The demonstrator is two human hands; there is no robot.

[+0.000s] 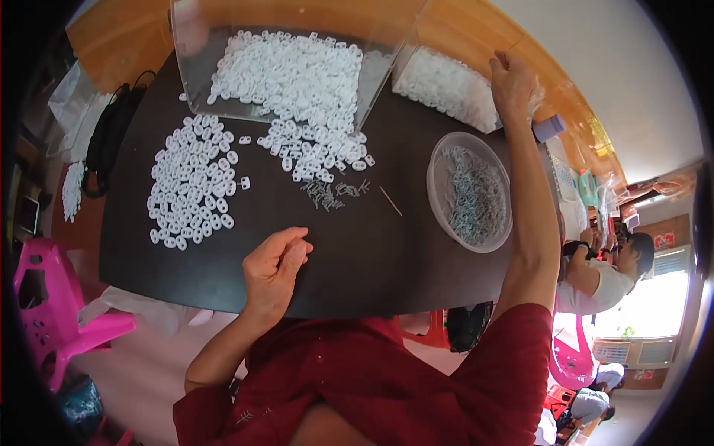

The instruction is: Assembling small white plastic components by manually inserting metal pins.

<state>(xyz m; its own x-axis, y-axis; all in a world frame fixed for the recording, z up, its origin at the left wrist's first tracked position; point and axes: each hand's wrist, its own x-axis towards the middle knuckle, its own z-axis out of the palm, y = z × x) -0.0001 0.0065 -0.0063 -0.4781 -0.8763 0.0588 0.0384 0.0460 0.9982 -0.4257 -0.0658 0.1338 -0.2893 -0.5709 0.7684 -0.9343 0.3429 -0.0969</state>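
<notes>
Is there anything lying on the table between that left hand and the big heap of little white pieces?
Nothing visible does. The left hand rests loosely curled on the dark table, and only bare tabletop separates it from the heap of white pieces up and to its left. The small metal pins and thin stick lie off to the right.

pink plastic chair [52, 297]: lower left of frame | black bag [110, 134]: left edge of dark table [387, 253] | thin wooden stick [390, 201]: centre, flat on table | seated person [602, 279]: right edge, by bright window [647, 305]
</notes>
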